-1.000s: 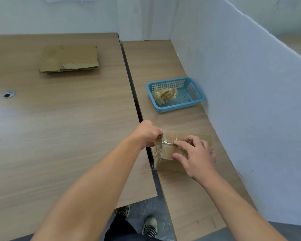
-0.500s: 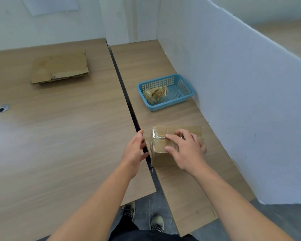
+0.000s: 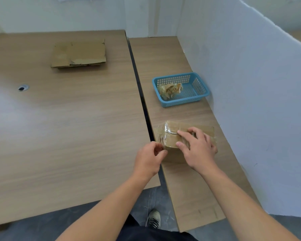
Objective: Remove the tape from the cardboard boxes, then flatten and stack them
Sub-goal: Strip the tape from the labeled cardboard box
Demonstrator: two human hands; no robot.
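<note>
A small cardboard box (image 3: 172, 129) wrapped in clear tape (image 3: 161, 136) lies on the narrow right table. My right hand (image 3: 196, 148) rests flat on top of the box, fingers spread and pressing it down. At the box's near left corner my left hand (image 3: 149, 157) has its thumb and fingers curled together and pinches the loose edge of the tape. A stack of flattened cardboard boxes (image 3: 78, 54) lies at the far side of the wide left table.
A blue plastic basket (image 3: 200, 84) holding a crumpled wad of used tape (image 3: 169, 90) stands beyond the box, against the white partition wall (image 3: 250, 84). A dark gap (image 3: 139, 87) separates the two tables. A cable hole (image 3: 22, 87) sits in the left table.
My left hand, open beside the box half a second ago, has closed at the box's near left corner and now pinches the tape. My right hand stays on the box top.
</note>
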